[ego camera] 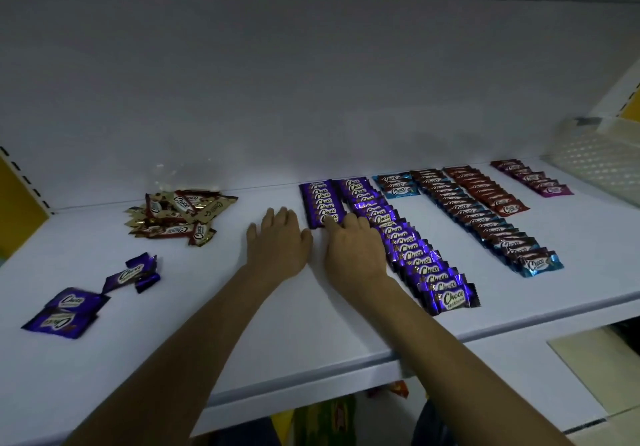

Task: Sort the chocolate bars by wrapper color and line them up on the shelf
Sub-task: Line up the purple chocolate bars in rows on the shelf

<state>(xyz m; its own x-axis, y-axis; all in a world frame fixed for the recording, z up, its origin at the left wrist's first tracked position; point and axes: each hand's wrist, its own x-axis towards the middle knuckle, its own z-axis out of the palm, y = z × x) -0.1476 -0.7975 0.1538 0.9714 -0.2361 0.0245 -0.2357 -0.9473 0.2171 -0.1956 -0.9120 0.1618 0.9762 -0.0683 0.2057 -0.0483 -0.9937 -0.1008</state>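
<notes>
On the white shelf (346, 335) lie chocolate bars in rows by wrapper color. A short purple row (320, 203) sits at centre, with a long purple row (408, 248) to its right. My right hand (353, 248) rests between them, fingertips touching the nearest bar of the short row. My left hand (278, 243) lies flat on the shelf just left of that row, fingers straight, holding nothing. Further right run a blue row (485, 227), a red row (485, 186) and a magenta row (533, 177). Loose purple bars (100, 293) lie at the left.
A mixed heap of gold and dark red bars (180, 215) lies at the back left. A short blue group (396, 184) sits at the back. Clear bubble wrap (595, 155) stands at the far right. The shelf's front edge runs below my forearms.
</notes>
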